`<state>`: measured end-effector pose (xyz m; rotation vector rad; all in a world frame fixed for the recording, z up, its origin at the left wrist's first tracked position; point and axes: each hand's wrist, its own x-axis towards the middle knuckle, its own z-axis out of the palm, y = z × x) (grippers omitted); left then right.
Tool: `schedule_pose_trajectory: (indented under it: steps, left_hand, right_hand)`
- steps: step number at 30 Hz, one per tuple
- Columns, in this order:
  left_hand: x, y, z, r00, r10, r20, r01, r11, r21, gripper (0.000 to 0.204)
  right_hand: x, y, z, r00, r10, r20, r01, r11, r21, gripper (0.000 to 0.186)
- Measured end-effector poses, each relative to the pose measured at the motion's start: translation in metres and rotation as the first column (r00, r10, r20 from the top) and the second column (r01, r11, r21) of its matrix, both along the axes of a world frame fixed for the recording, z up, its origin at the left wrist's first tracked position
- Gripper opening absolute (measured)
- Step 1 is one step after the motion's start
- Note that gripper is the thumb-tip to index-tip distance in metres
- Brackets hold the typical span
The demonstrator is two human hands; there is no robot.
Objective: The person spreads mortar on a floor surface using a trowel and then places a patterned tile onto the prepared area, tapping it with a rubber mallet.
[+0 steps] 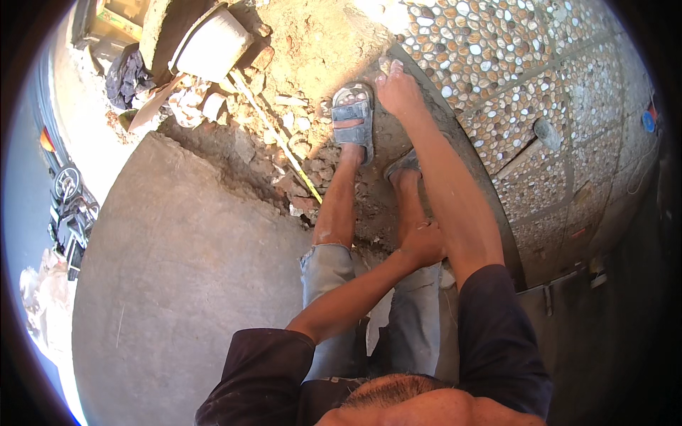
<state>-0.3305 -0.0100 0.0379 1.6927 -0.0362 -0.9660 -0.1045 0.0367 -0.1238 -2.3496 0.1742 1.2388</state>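
My right hand [399,91] reaches forward to the cement edge [415,71] beside a pebble-patterned tiled surface [490,42]. Its fingers are curled together at that edge, and whatever they hold is too small to make out. Lower down, my left hand [424,243] rests by my right leg, beneath the right forearm. Most of its fingers are hidden there. A mallet [545,133] with a grey head lies on the tiles, to the right of my right arm.
A long yellow strip [277,138] lies across broken rubble [291,184] by my sandalled foot [352,117]. Beyond it sits a pale tub [213,46] with dark crumpled cloth [128,77] nearby. Smooth concrete [185,270] spreads at left; a motorbike [69,213] stands farther off. A blue round object [648,121] lies far right.
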Motion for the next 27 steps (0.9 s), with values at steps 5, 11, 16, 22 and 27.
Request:
schedule_pose_trajectory:
  steps: [5, 11, 16, 22, 27]
  left_hand:
    - [0.027, 0.006, 0.016, 0.889, -0.283, -0.36, 0.327, 0.943, 0.066, 0.058]
    - [0.045, 0.012, 0.022, 0.821, -0.37, -0.436, 0.435, 0.899, 0.055, 0.06]
    - [0.031, 0.013, 0.018, 0.817, -0.399, -0.416, 0.469, 0.88, 0.077, 0.06]
    - [0.019, 0.005, 0.019, 0.761, -0.49, -0.426, 0.538, 0.843, -0.009, 0.059]
    - [-0.035, -0.007, 0.001, 0.997, -0.045, 0.06, 0.042, 0.998, 0.051, 0.058]
  right_hand:
    - [-0.079, -0.081, 0.003, 0.993, -0.064, 0.1, 0.065, 0.998, -0.008, 0.057]
    - [-0.128, -0.144, 0.039, 0.981, -0.188, -0.053, 0.181, 0.978, -0.108, 0.055]
    - [-0.129, -0.15, 0.064, 0.98, -0.185, -0.074, 0.178, 0.979, -0.097, 0.055]
    - [-0.045, -0.037, 0.025, 0.996, -0.089, 0.007, 0.088, 0.988, 0.129, 0.053]
    - [0.018, 0.019, -0.016, 0.999, 0.02, -0.042, -0.016, 0.996, 0.084, 0.052]
